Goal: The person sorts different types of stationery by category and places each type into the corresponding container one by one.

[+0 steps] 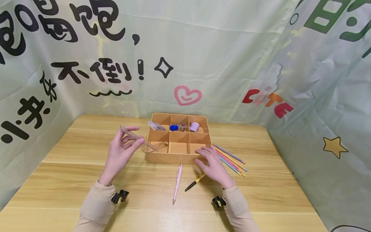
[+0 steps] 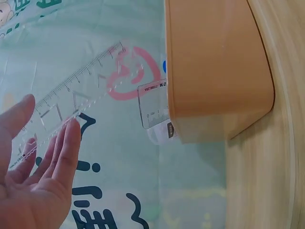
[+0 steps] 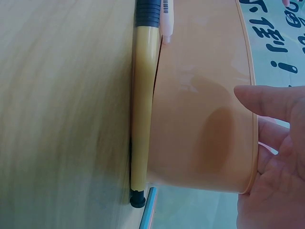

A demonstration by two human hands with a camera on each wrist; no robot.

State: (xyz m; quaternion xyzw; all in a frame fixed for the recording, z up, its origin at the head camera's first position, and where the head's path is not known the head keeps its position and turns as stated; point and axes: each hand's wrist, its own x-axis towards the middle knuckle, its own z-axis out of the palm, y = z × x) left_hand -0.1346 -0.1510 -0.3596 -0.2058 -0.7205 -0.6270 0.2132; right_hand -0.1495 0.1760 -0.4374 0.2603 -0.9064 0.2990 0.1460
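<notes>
At left, we see the left hand (image 1: 118, 156) pinching a clear ruler (image 2: 81, 90) between thumb and fingers, raised beside the front-left corner of the tan divided box (image 1: 174, 158). We judge it light, stiff and slick, liable to crack if bent, best held by its long edges. The right hand (image 1: 215, 166) is loosely spread at the box's right edge, gripping nothing; we cannot tell whether it touches. Left to right, we read "不倒!" on the banner (image 1: 217, 42), ruler graduations, a barcode on the pink pen (image 1: 177, 185), then "CUTE".
</notes>
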